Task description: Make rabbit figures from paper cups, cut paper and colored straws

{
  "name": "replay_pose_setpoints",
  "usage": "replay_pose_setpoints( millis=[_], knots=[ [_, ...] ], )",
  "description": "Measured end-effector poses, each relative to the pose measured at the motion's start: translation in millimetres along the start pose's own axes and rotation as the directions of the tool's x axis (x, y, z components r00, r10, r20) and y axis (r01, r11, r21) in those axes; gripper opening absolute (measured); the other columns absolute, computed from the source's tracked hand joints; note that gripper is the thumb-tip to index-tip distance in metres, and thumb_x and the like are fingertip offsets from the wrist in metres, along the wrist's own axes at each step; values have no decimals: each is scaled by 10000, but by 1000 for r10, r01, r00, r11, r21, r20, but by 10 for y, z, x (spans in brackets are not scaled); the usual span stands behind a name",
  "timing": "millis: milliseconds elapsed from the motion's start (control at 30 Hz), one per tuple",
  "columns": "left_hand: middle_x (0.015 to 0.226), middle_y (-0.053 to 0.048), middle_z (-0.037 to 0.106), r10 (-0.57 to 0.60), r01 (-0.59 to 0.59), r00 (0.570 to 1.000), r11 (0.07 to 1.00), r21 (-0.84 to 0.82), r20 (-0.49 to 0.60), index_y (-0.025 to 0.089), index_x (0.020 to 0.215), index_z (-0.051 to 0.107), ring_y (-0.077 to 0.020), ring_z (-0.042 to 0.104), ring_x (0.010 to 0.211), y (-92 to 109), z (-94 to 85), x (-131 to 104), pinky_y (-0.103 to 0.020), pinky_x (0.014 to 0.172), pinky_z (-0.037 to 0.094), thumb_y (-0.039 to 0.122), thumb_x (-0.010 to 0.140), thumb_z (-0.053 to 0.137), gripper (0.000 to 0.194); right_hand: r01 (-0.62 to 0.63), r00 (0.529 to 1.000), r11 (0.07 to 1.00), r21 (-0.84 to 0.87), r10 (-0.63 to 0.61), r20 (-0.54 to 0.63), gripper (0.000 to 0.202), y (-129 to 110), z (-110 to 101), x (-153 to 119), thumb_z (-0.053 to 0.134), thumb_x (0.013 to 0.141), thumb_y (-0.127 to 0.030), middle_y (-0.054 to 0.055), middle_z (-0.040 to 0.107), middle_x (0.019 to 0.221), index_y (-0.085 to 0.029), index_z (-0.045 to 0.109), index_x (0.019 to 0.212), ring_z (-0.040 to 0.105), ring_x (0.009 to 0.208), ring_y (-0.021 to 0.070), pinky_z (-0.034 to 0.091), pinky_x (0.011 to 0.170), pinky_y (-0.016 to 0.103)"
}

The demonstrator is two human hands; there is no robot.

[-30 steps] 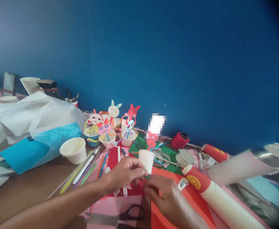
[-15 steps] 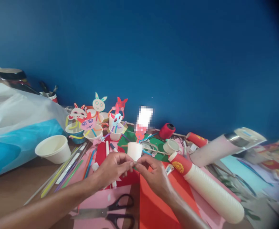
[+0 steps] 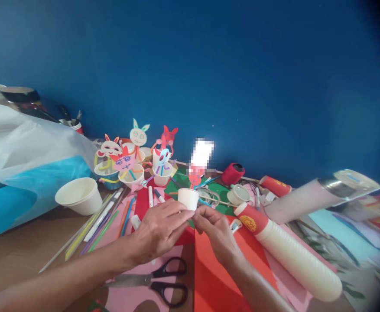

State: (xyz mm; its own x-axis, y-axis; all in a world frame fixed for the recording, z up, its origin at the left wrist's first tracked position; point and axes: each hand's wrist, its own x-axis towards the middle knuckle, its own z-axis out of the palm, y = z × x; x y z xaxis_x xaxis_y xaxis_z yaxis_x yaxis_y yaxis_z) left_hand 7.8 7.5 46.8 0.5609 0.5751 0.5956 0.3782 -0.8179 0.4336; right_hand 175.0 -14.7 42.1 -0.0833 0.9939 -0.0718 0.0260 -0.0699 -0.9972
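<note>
Compared with half a second ago: my left hand [image 3: 162, 227] has flattened out of its curl, fingers now stretched toward my right hand [image 3: 212, 227]. The view has shifted slightly as well.

Grip: left fingers lie close together, tips reaching the base of the cup [image 3: 188, 198] as I see it; contact not certain. Right thumb and forefinger curl in close, pinch-like. Whatever may be between the fingertips is hidden; cannot tell whether either hand pinches anything.

Position: cup upright, just beyond my fingertips. A red figure [image 3: 195, 178] shows behind its rim; whether it stands inside, cannot tell.

Handling (judged): cup looks like paper, so light, easily tipped, walls likely to dent under a hard squeeze. Rim should be the stiffest part; best hold is a light one low on the wall, or at the rim with the figure left untouched. Figure looks thin and easily creased; take it by the stem, not the head.

Around the grip: scissors [image 3: 146, 281] nearer to me, left of centre; orange sheet [image 3: 215, 268] under and nearer than my right hand; cup stack [image 3: 298, 255] on its side to the right; more paper figures [image 3: 124, 162] beyond, to the left.
</note>
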Motion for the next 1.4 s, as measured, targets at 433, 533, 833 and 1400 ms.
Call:
replay_pose_setpoints(
  millis=[433,533,833,1400],
  knots=[
    [833,-56,661,-428,388,896,884,-259,-119,179,811,657,-162,592,753,-57,-333,150,-257,671,452,174,773,526,137,165,984,968,-190,-149,95,236,222,219,-64,472,844,-344,3,542,641,-167,594,747,477,600,127,363,575,242],
    [733,-12,644,-629,504,776,661,-557,-45,194,813,629,-122,567,605,-103,-427,196,-236,572,439,235,770,540,107,446,893,642,-624,-373,254,219,352,430,-110,548,785,-402,46,585,798,-195,618,797,500,781,205,366,720,333],
    [657,14,593,-667,499,735,411,-763,122,170,787,570,-82,510,524,-82,-389,177,-216,533,390,228,789,516,79,539,793,175,-824,-434,426,202,563,721,-58,565,767,-393,47,564,820,-192,565,779,480,824,231,341,737,383],
    [637,21,550,-527,539,842,817,-207,113,221,790,508,-144,511,581,1,-408,147,-251,558,342,249,845,363,158,478,838,533,-698,-514,182,56,-317,162,-60,500,801,-181,13,603,752,-191,546,830,531,707,166,345,673,273]
  ],
)
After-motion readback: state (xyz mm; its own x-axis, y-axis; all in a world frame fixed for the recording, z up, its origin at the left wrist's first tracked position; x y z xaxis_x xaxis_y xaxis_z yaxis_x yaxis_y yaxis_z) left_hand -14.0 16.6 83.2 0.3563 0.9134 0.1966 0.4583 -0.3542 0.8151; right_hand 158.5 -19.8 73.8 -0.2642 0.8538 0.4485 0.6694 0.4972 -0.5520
